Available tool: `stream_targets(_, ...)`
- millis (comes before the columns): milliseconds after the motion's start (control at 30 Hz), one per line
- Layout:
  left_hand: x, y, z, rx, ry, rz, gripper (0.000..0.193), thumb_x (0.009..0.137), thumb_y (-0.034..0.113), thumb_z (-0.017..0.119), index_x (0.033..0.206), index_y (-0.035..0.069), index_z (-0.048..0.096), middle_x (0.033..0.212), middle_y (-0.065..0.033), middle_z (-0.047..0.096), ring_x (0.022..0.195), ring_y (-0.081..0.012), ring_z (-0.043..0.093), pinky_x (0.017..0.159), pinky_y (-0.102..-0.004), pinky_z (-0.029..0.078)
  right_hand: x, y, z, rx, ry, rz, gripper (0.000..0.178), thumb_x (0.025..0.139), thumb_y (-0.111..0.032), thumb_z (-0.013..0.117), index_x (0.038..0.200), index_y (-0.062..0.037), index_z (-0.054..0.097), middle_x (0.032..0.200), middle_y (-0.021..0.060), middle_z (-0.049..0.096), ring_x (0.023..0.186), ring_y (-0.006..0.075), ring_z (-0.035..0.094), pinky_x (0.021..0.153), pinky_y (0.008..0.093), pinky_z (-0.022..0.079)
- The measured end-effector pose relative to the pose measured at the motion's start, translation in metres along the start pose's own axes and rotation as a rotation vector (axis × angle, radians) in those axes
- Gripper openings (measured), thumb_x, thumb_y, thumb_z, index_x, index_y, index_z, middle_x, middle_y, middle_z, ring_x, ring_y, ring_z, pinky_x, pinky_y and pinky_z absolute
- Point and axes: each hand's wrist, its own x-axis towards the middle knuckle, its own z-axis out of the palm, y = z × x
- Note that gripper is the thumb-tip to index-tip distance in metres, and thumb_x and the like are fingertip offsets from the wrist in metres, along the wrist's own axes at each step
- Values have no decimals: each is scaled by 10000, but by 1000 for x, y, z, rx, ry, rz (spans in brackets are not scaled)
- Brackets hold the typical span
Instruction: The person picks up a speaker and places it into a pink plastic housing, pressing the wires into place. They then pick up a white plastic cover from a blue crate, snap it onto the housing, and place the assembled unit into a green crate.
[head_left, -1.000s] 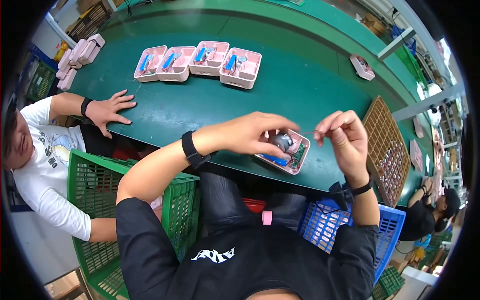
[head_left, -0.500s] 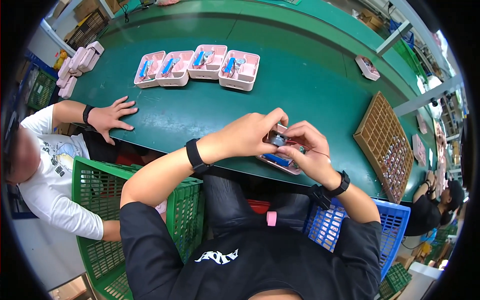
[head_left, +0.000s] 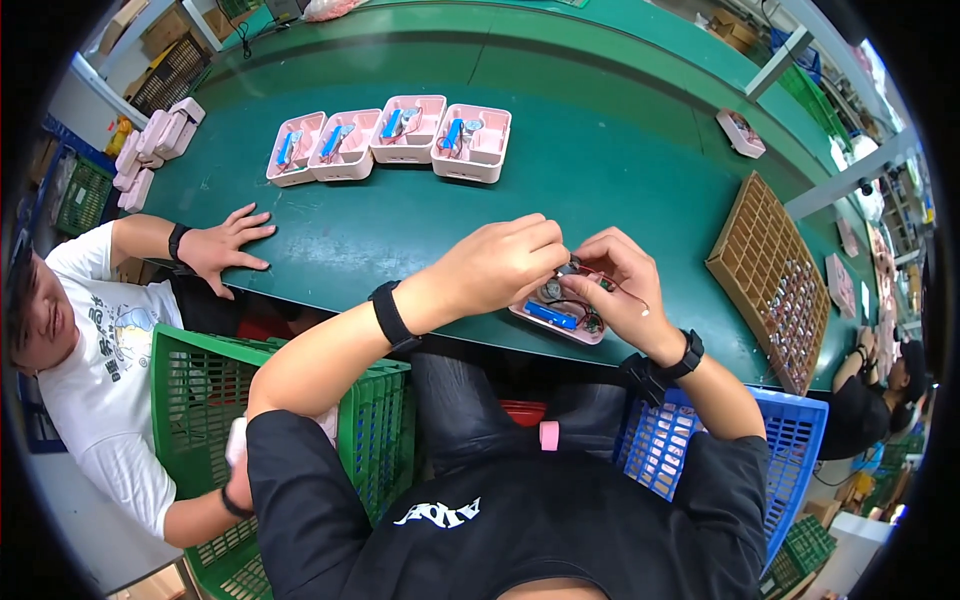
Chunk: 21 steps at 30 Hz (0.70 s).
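A pink plastic housing rests at the near edge of the green table, with a blue cylindrical battery and thin red and black wires in it. Over its far side both hands meet at a small dark part, mostly hidden by fingers. My left hand has its fingers curled and pinches at the part from the left. From the right, my right hand grips it between thumb and fingers, and a thin wire hangs by its palm.
Several open pink housings with batteries stand in a row beyond. A divided cardboard tray of small parts lies right. Left sits a co-worker, one hand on the table. A green crate and a blue crate flank me.
The dark part has turned and sunk lower behind my fingers; my left hand has rolled over it. The co-worker's other arm has moved down, now holding something pink by the green crate.
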Motion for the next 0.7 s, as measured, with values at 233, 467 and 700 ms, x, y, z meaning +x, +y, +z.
stream_targets(233, -7, -10, 3, -61, -29, -169, 162, 815, 72, 804, 926, 9, 704, 905, -120, 665, 873, -330, 679, 763, -433, 577, -26, 9, -19, -382, -103, -40, 1097, 682, -326, 1014, 1567, -27, 438, 1414, 178, 548, 1331, 334, 543, 1150, 445, 451)
stream_targets(467, -10, -23, 21, -42, -111, -222, 140, 817, 76, 776, 922, -5, 730, 910, -135, 680, 888, -356, 689, 785, -467, 576, -29, 22, 0, -221, -183, 60, 1373, 621, -386, 1028, 1683, -11, 242, 1495, 206, 480, 1409, 363, 488, 1211, 453, 393)
stream_targets(700, -12, -28, 23, -7, -183, -251, 126, 814, 74, 759, 910, -8, 745, 913, -146, 685, 894, -368, 696, 802, -483, 576, -23, 17, 1, -141, -183, 104, 1309, 649, -349, 1004, 1670, 7, 267, 1466, 197, 497, 1386, 360, 514, 1206, 439, 400)
